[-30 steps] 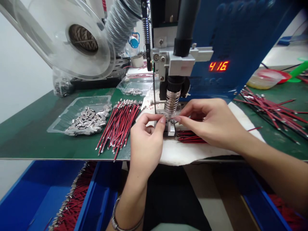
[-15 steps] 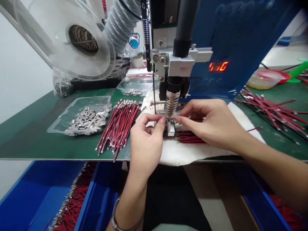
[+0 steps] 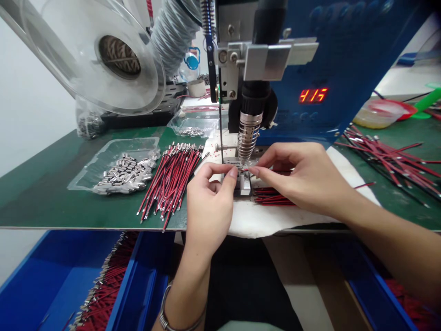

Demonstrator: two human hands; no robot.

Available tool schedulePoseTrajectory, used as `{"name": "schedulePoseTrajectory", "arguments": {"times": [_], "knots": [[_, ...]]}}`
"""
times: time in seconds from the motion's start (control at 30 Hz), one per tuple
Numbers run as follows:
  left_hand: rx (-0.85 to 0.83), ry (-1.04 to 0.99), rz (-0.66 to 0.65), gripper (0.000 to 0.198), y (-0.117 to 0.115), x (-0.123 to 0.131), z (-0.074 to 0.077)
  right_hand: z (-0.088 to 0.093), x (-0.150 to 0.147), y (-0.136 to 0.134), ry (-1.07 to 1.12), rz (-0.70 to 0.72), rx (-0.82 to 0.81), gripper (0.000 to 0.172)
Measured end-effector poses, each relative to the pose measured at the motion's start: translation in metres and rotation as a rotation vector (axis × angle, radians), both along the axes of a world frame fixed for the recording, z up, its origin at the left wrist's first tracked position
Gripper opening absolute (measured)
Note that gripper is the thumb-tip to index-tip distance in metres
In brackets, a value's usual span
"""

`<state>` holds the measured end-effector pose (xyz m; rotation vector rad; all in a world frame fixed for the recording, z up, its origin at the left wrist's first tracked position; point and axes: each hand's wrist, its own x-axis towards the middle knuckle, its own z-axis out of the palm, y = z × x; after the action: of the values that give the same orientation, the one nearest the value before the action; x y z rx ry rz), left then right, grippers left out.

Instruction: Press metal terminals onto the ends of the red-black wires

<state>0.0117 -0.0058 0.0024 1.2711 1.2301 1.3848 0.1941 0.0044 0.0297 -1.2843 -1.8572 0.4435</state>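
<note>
Under the tip of a blue soldering machine (image 3: 292,122), both hands meet at a small metal fixture (image 3: 245,184). My left hand (image 3: 212,195) pinches thumb and forefinger at the fixture's left side; whatever lies between them is too small to make out. From the right, my right hand (image 3: 296,174) pinches a red wire (image 3: 245,170) whose end reaches the fixture. The soldering iron with its spring coil (image 3: 248,131) stands just above the fingertips. Beneath my right hand lie several red and black wires (image 3: 272,196) on a white cloth (image 3: 262,223).
Left of my hands lies a bundle of red-black wires with metal ends (image 3: 174,179). Beside it a clear plastic tray (image 3: 81,181) holds small metal parts. More wires (image 3: 396,161) lie at right. A clear extraction hood (image 3: 79,78) hangs at upper left; blue bins (image 3: 69,266) sit below the table edge.
The soldering iron and its metal holder have risen, away from the fixture. The last digit on the red display has changed. Both hands stay practically where they were.
</note>
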Motion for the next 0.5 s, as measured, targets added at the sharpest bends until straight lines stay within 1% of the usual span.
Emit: {"name": "schedulePoseTrajectory", "arguments": {"times": [0.17,0.27,0.4,0.5], "knots": [[0.001,-0.001,-0.008,0.011,-0.0006,-0.0003,0.0005,-0.0005,0.0010,0.0002,-0.007,0.003,0.023,0.020],[-0.011,-0.020,-0.024,0.012,-0.0013,-0.0018,0.0005,-0.0010,0.0025,-0.0002,-0.024,0.031,0.079,0.020],[-0.004,-0.069,-0.066,0.012,-0.0012,-0.0051,-0.0012,-0.0003,0.0042,-0.0020,-0.103,0.065,0.170,0.014],[0.006,-0.084,-0.078,0.013,0.0003,-0.0065,-0.0030,0.0007,0.0055,-0.0022,-0.135,0.092,0.215,0.014]]}}
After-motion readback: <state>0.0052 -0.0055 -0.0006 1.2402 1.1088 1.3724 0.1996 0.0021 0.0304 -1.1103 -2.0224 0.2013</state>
